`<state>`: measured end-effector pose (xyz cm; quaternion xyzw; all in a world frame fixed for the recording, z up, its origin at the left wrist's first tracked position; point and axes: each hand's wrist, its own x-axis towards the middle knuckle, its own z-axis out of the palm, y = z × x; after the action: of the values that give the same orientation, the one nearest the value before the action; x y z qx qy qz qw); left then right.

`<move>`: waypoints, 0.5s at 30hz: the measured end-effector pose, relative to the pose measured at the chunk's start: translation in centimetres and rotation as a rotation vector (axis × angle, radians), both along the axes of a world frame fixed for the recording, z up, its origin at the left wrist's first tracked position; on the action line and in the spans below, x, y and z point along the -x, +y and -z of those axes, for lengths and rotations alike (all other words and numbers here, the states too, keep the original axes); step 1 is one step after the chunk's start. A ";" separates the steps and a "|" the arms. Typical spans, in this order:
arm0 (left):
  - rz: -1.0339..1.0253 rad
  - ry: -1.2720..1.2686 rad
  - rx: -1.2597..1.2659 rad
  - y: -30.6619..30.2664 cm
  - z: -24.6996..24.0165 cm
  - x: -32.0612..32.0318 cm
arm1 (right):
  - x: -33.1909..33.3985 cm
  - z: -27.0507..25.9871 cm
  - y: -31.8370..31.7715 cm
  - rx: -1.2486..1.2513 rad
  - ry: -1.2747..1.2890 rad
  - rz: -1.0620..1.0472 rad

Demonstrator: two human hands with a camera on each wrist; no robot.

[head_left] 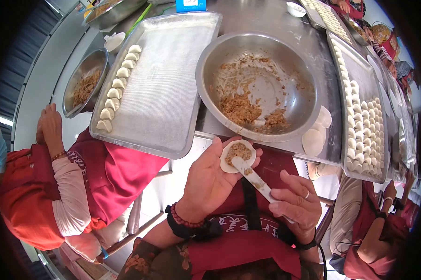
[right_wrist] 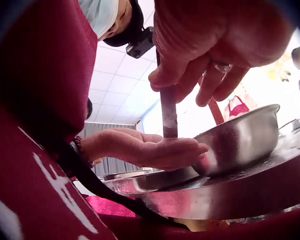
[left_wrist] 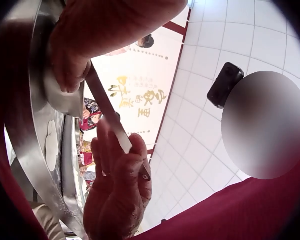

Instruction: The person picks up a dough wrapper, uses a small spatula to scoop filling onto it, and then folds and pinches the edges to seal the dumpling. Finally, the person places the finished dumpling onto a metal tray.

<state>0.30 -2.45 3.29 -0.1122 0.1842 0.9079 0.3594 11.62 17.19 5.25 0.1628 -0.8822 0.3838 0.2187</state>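
Note:
In the head view, the left hand [head_left: 206, 179] is palm up, its fingers under a round dough wrapper [head_left: 225, 166] that lies flat and bears a mound of brown filling [head_left: 239, 151]. The right hand [head_left: 298, 200] pinches a flat spatula [head_left: 259, 183], whose tip touches the filling. Just beyond the hands stands a large steel bowl [head_left: 296, 121] with filling inside. From the side, the right wrist view has the spatula [right_wrist: 169, 112] slanting down from the right hand [right_wrist: 215, 50] to the left palm [right_wrist: 160, 150]. In the left wrist view the right hand [left_wrist: 117, 190] grips the spatula [left_wrist: 107, 107].
Loose wrappers [head_left: 313, 140] lie right of the bowl. At the left is a tray [head_left: 161, 88] with one row of dumplings [head_left: 119, 83], beside a smaller bowl [head_left: 103, 60]. A fuller tray [head_left: 380, 178] is at the right. People sit on both sides.

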 end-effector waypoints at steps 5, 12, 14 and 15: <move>-0.013 -0.012 -0.007 -0.2 0.4 0.3 | 0.2 -0.7 0.9 0.192 -0.005 0.066; -0.004 -0.085 0.037 0.0 0.4 0.0 | 4.8 -0.7 1.7 0.110 0.029 0.427; 0.007 -0.088 0.052 0.1 0.4 0.0 | 5.9 -1.1 1.8 0.011 0.026 0.432; 0.012 -0.083 0.054 0.1 0.3 -0.1 | 6.3 -1.3 1.8 -0.049 0.022 0.430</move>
<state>0.39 -2.31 2.94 -0.1584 0.1944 0.8949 0.3691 5.28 19.00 6.54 -0.0199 -0.9033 0.3048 0.3012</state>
